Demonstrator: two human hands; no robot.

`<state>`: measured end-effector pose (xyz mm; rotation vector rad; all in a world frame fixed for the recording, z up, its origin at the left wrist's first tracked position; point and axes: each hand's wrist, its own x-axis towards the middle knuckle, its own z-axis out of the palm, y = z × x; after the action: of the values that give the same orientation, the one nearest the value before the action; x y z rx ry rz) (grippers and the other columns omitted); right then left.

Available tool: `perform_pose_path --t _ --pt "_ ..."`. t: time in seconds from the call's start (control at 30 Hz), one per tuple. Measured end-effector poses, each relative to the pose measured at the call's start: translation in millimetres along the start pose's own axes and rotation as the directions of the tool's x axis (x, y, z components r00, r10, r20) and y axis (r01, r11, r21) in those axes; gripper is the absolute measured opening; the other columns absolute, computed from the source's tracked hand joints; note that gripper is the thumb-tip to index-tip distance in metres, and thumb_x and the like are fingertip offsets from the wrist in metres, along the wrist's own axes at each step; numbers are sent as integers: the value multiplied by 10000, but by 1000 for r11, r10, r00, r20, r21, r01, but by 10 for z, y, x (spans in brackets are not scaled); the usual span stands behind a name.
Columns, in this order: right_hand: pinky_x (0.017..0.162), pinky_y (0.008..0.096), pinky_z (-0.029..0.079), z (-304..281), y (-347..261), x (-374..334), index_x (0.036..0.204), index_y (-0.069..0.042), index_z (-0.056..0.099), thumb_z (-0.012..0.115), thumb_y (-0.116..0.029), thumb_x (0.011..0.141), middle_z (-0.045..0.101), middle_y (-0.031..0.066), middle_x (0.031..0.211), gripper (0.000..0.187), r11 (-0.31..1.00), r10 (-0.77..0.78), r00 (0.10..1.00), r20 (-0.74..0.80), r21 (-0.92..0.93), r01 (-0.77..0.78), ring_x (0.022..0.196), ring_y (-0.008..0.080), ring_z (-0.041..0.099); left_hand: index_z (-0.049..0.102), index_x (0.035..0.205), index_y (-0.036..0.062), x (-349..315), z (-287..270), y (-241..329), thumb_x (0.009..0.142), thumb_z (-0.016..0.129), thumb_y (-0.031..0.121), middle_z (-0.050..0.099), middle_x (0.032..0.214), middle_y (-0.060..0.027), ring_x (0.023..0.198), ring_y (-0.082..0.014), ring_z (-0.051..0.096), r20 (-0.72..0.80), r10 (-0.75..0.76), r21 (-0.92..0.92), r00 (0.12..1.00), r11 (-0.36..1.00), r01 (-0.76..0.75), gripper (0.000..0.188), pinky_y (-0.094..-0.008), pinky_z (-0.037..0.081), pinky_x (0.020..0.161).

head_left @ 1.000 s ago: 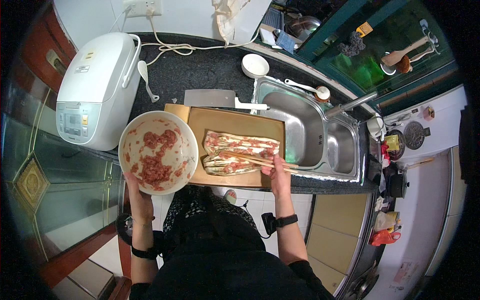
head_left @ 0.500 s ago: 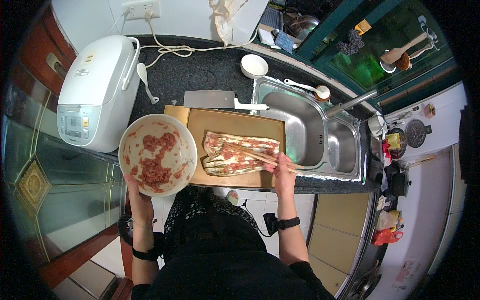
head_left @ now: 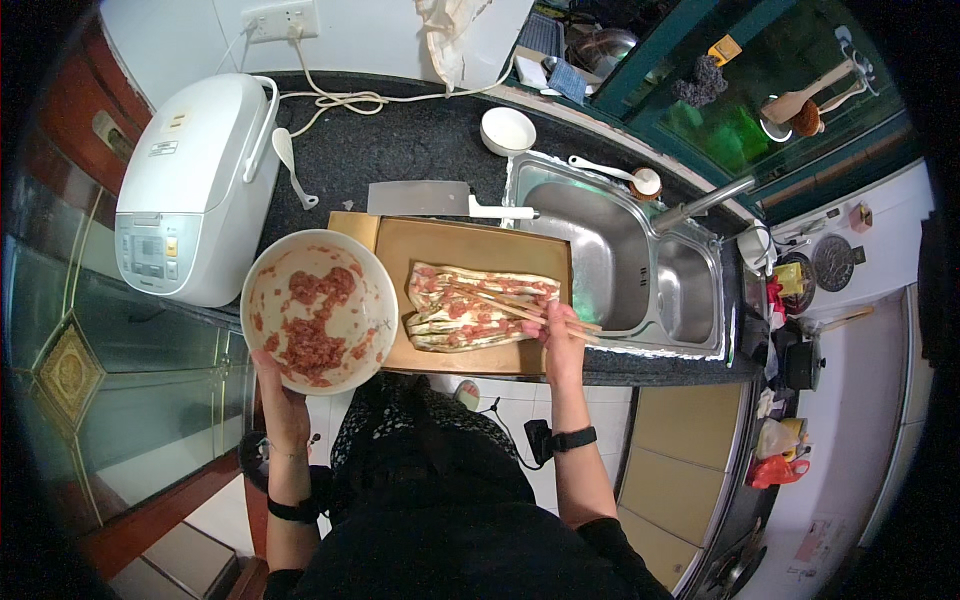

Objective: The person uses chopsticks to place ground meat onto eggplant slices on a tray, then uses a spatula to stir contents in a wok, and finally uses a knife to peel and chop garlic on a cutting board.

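Chopsticks (head_left: pixel 525 312) gripped in right hand (head_left: pixel 560 335) over meat; left hand (head_left: pixel 278 395) cups bowl (head_left: pixel 318 322) from below.

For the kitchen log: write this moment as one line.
left hand: holds bowl of minced meat | right hand: chopsticks over meat-spread slices | cutting board

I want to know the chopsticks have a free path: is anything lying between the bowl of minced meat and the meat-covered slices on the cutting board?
Nothing visible does. The bowl of minced meat, held by the left hand, sits right beside the meat-covered slices on the cutting board; only bare board shows between them. The right hand holds the chopsticks over the slices.
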<state>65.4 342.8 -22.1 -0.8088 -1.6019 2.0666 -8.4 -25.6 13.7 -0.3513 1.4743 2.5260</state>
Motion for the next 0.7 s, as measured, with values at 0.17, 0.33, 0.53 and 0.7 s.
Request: perform_pose_path --t 0.17,0.33,0.53,0.7 --pt "640 300 569 -26 -24 13 1064 36 553 574 -344 938 636 140 922 401 1000 21 996 -85 18 -19 704 202 664 235 1453 109 9 4 0 977 370 515 345 1450 -89 1327 -221 361 43 28 4 999 1000 -28 640 -396 329 1070" --pt "637 299 566 -48 -119 -2 1044 30 555 568 -335 943 636 142 932 378 1000 -8 997 -75 10 9 710 200 661 214 1459 122 11 17 -10 980 364 511 335 1452 -93 1326 -230 362 8 10 40 1000 999 -10 635 -405 329 1070" --pt "647 298 566 -17 -88 13 1056 33 552 574 -316 942 634 143 952 368 999 -2 998 -65 45 5 712 200 659 209 1457 127 26 41 -19 988 360 489 336 1449 -91 1324 -230 365 1 13 34 1000 999 -13 611 -408 339 1064" --pt "663 300 564 -115 10 60 1068 40 543 582 -288 940 633 144 940 354 1000 1 991 -132 25 2 708 195 653 218 1455 109 31 36 -22 973 366 517 333 1454 -98 1329 -235 357 2 20 51 1000 998 -20 649 -413 321 1074"
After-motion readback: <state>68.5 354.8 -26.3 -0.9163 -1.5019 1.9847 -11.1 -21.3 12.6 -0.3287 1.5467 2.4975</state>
